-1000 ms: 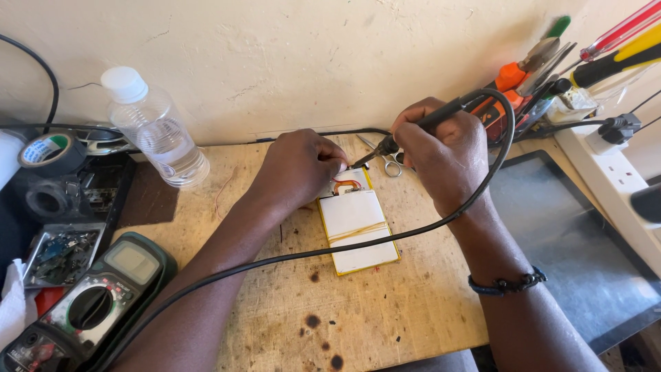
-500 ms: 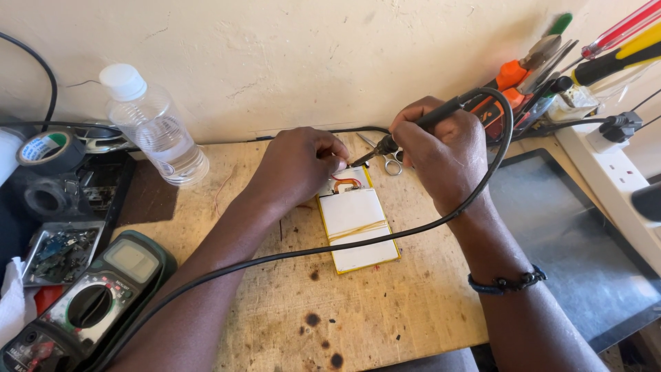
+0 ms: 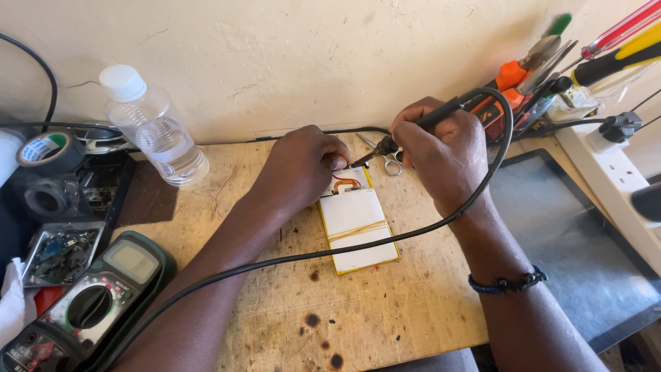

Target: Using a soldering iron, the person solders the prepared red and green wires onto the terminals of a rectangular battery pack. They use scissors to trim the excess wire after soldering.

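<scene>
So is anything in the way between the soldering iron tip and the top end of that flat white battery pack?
Nothing visible. The soldering iron in the right hand points its tip straight at the top end of the battery pack, beside the left hand fingertips. The iron's black cable crosses the pack lower down.

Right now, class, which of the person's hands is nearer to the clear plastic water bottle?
Left. The left hand rests at the top of the white flat battery, a short way right of the water bottle. The right hand, gripping the soldering iron, is farther right.
</scene>
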